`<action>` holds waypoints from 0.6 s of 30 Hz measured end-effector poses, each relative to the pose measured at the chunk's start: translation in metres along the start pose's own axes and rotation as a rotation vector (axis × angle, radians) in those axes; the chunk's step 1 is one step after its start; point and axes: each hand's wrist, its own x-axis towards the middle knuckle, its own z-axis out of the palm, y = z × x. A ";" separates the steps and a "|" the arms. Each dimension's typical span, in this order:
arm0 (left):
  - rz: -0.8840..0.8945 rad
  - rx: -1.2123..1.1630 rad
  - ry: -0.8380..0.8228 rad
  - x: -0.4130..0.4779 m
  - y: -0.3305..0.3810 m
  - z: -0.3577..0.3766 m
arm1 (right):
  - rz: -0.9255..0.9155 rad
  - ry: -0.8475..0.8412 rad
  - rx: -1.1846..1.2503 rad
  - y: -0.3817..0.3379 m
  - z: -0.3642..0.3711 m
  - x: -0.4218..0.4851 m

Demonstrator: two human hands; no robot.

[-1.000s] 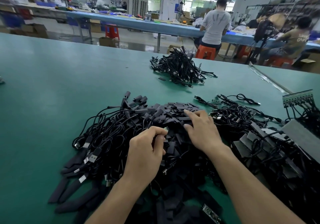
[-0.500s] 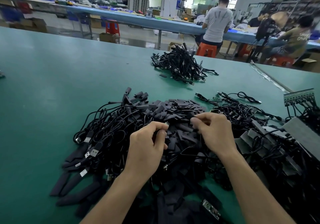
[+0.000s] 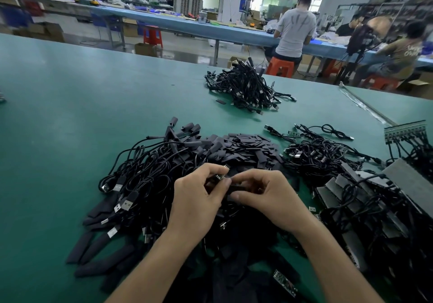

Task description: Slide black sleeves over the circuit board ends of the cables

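Hands on circuit board, sleeve

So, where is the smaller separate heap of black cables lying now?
In the head view the smaller heap lies far out on the green table, slightly right of centre, beyond the pile of loose sleeves, near the far edge.

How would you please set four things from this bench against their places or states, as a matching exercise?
Things:
1. left hand
2. right hand
3. far cable pile
4. heap of loose sleeves

Places or states:
A. lies just beyond both hands
B. pinches a circuit board end
C. sits alone near the far edge of the green table
D. holds a black sleeve

Pairs: 1-B, 2-D, 3-C, 4-A
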 end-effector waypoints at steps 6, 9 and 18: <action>-0.026 -0.089 0.014 0.000 0.001 0.000 | -0.128 0.103 -0.247 -0.006 0.006 0.000; -0.032 -0.101 0.001 0.000 0.001 0.000 | -0.142 0.129 -0.220 -0.004 0.006 -0.002; -0.017 -0.054 -0.022 0.000 -0.002 0.001 | -0.004 0.235 -0.241 0.003 0.000 0.018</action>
